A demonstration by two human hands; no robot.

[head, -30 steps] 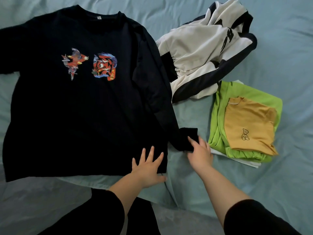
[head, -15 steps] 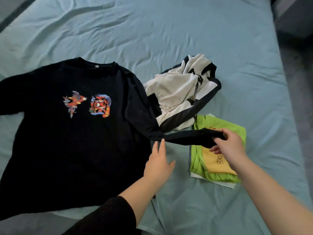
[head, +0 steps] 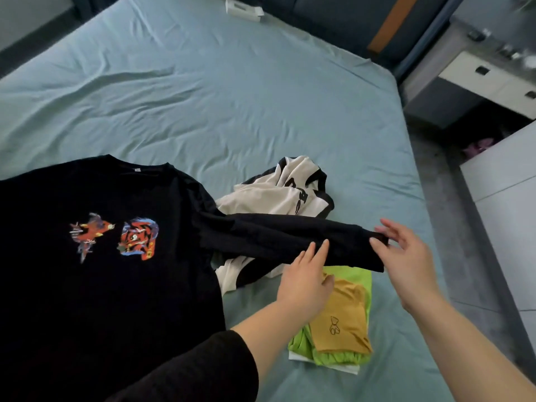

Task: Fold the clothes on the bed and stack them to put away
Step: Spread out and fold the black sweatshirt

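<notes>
Left hand (head: pixel 307 285) flat on black sleeve (head: pixel 269 237); right hand (head: pixel 407 258) open, touching cuff (head: pixel 366 260).

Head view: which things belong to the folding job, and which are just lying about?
Job: black sweatshirt, its sleeve under left hand, right hand at the cuff; crumpled white-and-black garment; folded stack with mustard top on green top.
Lying about: white box at the far edge of the bed; drawer unit beside it.
</notes>
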